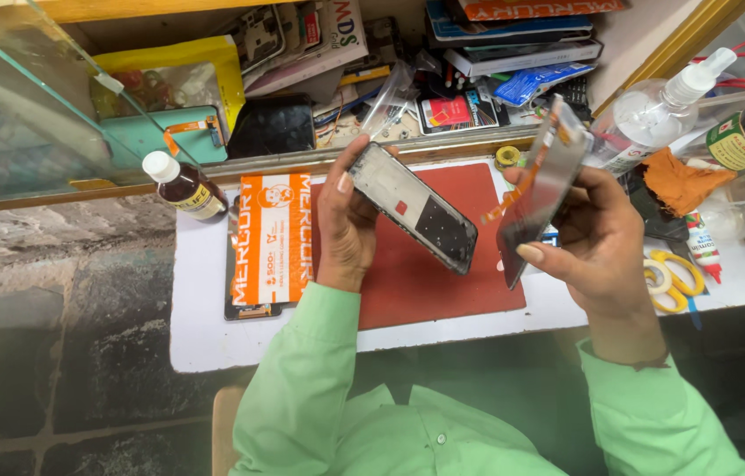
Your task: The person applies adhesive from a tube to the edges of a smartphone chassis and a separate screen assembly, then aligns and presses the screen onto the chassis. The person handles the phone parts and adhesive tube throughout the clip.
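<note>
Two bare hands work above a red mat [425,282] that lies on a white bench top [205,344]. At about ten o'clock from the mat's middle, the left hand [344,225] is closed around one end of a black phone frame [415,207], thumb along its near edge, so that the frame slants down toward four o'clock over the mat without touching it. Toward two o'clock from the mat, the right hand [597,234] pinches a dark display panel [538,198] edge-on, thumb on the near face and fingers behind it; an orange flex strip runs across the panel's face. Frame and panel stand near each other but apart. At nine o'clock from the mat lies an orange and white flat box [273,238], and beyond it, at ten o'clock, a small brown bottle with a white cap [183,185]. At three o'clock from the right hand rest yellow tape rolls [672,282] and a small red-capped glue tube [701,245]. At one o'clock from that hand stands a clear spray bottle [654,115], with an orange cloth [681,181] just below it.
</note>
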